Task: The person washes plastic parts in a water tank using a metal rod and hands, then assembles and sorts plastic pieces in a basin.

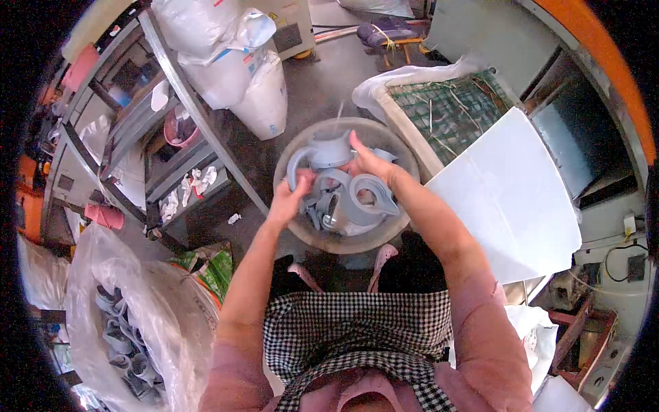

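Observation:
Over a round tub (283,152), I hold a grey plastic jug-shaped part with a curved handle (331,150) in both hands. My left hand (294,197) is closed near the lower end of its handle. On its other side, my right hand (367,162) grips the wall with the thumb up along the edge. Beneath my hands, several similar grey jug-shaped parts (371,199) with loop handles lie piled in the tub. My palms and some fingertips are hidden by the part and the pile.
To the lower left, a clear plastic bag (89,264) holds several grey parts (127,343). A metal shelf rack (185,89) stands left, beside stacked white sacks (257,103). At right are a white board (511,199) and a crate with green netting (446,110).

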Tool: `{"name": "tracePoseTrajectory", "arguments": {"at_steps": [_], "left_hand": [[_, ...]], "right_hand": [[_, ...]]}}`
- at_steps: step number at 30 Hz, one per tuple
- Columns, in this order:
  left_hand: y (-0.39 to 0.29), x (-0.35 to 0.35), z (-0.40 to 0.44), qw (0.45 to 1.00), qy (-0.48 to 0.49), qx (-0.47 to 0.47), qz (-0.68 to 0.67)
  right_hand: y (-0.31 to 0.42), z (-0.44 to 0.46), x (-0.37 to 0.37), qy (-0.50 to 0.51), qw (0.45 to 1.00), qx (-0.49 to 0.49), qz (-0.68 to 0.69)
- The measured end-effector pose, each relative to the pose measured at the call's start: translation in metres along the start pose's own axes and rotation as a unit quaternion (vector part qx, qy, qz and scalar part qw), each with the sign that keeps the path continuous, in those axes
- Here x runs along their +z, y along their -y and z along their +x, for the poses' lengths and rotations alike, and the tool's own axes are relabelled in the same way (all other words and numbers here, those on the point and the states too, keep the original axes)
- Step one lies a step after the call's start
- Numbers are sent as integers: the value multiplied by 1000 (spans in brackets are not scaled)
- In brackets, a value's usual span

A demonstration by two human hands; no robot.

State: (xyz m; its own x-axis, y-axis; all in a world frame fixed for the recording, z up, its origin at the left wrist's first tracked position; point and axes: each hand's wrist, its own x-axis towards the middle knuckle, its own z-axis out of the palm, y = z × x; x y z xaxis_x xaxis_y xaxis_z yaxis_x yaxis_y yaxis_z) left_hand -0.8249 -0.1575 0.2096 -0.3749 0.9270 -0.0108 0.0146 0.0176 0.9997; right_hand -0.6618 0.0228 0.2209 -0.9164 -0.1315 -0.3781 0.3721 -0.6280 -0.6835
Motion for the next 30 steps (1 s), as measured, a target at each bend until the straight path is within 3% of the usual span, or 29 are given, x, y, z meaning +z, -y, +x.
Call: {"name": "tracePoseTrajectory", "arguments": {"at_steps": [2, 4, 6, 8, 9, 11, 12, 13, 14, 15, 16, 17, 18, 20, 22, 24, 26, 29, 30], "left_hand": [[11, 0, -1, 999, 28, -21, -19], [-3, 14, -9, 992, 109, 19, 66], [-8, 21, -14, 990, 128, 2, 66], [-7, 18, -15, 976, 162, -68, 132], [0, 21, -16, 986, 140, -46, 74], [16, 19, -15, 981, 149, -78, 99], [15, 20, -15, 973, 159, -110, 123], [15, 25, -15, 974, 157, -111, 122], [4, 38, -18, 973, 109, 14, 202], [-1, 48, -20, 948, 61, 137, 279], [1, 53, -20, 949, 63, 131, 279], [4, 56, -19, 930, 74, 127, 338], [5, 59, -21, 906, 88, 120, 395], [8, 63, -21, 924, 74, 83, 367], [10, 66, -15, 896, 39, 136, 422], [17, 69, -12, 903, 41, 126, 410], [22, 69, -11, 906, 47, 143, 396], [26, 66, -5, 886, 55, 183, 422], [26, 66, -3, 887, 52, 183, 421]], "right_hand": [[-5, -1, -10, -119, 991, 14, -55], [-24, 10, -24, -119, 992, 6, -43], [-22, -2, -8, -79, 986, 60, -133], [-17, -6, 3, -75, 988, 81, -111], [-10, -11, 5, -121, 976, 65, -169], [-4, -15, -4, -164, 959, 51, -227], [-6, -12, -16, -337, 828, -80, -440], [-9, -7, -28, -472, 608, -204, -605], [-6, -7, -20, -469, 611, -202, -605], [1, -8, 0, -410, 705, -238, -527], [6, -7, 17, -346, 786, -269, -436], [6, -1, 27, -357, 771, -200, -489], [5, 6, 27, -356, 776, -194, -483], [7, 15, 24, -360, 736, -101, -564], [6, 16, 25, -382, 716, -141, -567], [6, 19, 25, -416, 668, -158, -597], [10, 21, 15, -389, 674, -110, -618], [3, 28, 1, -395, 682, -114, -605], [2, 29, -1, -419, 665, -157, -599]]}}
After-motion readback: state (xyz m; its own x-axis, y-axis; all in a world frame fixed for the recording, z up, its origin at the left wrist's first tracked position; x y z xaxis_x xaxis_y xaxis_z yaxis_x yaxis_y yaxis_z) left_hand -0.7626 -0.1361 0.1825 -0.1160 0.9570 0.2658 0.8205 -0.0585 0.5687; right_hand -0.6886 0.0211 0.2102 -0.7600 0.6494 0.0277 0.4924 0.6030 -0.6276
